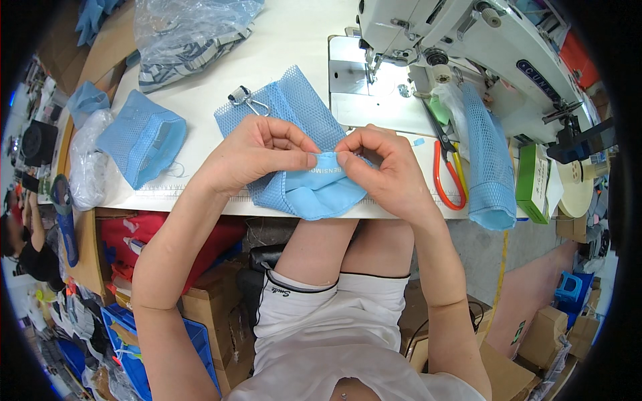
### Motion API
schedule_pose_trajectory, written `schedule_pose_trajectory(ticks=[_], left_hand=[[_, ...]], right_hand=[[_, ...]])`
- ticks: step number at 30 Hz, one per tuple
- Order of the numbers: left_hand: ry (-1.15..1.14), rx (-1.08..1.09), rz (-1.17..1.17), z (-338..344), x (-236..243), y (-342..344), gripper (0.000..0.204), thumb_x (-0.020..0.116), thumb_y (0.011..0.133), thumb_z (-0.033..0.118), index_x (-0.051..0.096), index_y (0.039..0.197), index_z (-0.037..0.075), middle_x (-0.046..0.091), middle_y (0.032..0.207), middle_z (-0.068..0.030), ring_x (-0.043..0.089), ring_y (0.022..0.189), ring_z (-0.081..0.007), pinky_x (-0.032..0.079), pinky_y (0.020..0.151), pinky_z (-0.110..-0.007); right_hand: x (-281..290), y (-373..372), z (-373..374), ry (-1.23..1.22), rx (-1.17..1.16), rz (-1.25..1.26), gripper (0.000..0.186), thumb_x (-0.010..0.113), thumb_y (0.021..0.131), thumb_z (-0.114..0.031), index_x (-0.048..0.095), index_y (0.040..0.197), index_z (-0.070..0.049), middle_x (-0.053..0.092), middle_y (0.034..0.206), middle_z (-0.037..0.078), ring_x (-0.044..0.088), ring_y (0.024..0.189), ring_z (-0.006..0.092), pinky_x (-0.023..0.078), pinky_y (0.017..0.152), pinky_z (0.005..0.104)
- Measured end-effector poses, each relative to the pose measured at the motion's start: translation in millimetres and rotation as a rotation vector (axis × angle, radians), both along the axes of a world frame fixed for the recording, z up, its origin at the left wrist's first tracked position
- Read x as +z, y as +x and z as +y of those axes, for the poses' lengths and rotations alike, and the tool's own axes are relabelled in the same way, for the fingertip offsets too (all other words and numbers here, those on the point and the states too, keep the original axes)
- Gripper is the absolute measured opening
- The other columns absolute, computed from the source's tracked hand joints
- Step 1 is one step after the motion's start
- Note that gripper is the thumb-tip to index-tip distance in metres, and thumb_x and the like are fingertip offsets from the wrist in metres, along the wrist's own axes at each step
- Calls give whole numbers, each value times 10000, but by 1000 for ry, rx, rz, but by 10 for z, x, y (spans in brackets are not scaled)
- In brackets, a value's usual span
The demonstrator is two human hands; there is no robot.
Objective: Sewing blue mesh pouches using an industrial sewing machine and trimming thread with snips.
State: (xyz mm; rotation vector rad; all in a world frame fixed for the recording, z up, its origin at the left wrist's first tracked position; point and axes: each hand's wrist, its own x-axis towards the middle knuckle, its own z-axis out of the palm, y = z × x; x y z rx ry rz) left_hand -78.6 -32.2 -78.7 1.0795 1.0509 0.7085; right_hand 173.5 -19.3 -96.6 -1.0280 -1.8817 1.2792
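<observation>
A light blue mesh bag (301, 100) with a smooth blue fabric band lies at the front edge of the white table. My left hand (257, 150) pinches the band's edge between thumb and fingers. Close beside it, my right hand (384, 167) pinches the same edge, a short gap between the two thumbs. Pale printing shows on the band below my fingers. The band's lower part folds and droops over the table's edge. A metal clip (249, 100) on a short strap rests on the mesh beyond my left hand.
A white sewing machine (461, 47) stands at the back right. Red-handled scissors (445, 157) and a rolled blue mesh piece (488, 160) lie right, near a green box (533, 184). Another blue mesh bag (144, 137) and a clear plastic bag (194, 40) are left.
</observation>
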Motion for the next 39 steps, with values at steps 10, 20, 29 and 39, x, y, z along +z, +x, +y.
schedule_pose_trajectory(ticks=[10, 20, 29, 39], left_hand=[[11, -14, -3, 31, 7, -10, 195, 830, 858, 46, 800, 1036, -29, 807, 954, -86, 752, 863, -105, 580, 814, -217], [10, -49, -21, 31, 4, -20, 206, 834, 862, 47, 798, 1049, -33, 808, 961, -87, 748, 856, -102, 578, 811, -214], [14, -31, -18, 34, -4, -10, 177, 823, 867, 46, 799, 1028, -25, 806, 955, -82, 743, 852, -98, 574, 809, -214], [12, -52, -22, 50, 7, -13, 185, 832, 860, 55, 802, 1023, -25, 800, 943, -65, 733, 854, -84, 564, 802, -205]], right_hand=[[40, 27, 15, -9, 20, 42, 129, 733, 938, -105, 740, 975, 19, 656, 901, 35, 592, 833, 97, 480, 771, 267], [55, 10, 10, -51, 4, 49, 175, 735, 893, -158, 754, 934, 11, 675, 830, 86, 614, 838, 174, 501, 800, 331], [47, 6, 13, -67, -2, 52, 180, 733, 903, -166, 752, 937, 10, 675, 844, 89, 616, 843, 172, 499, 807, 328], [39, 11, 13, -44, -3, 47, 166, 734, 903, -155, 755, 930, 7, 671, 818, 84, 616, 834, 162, 498, 797, 320]])
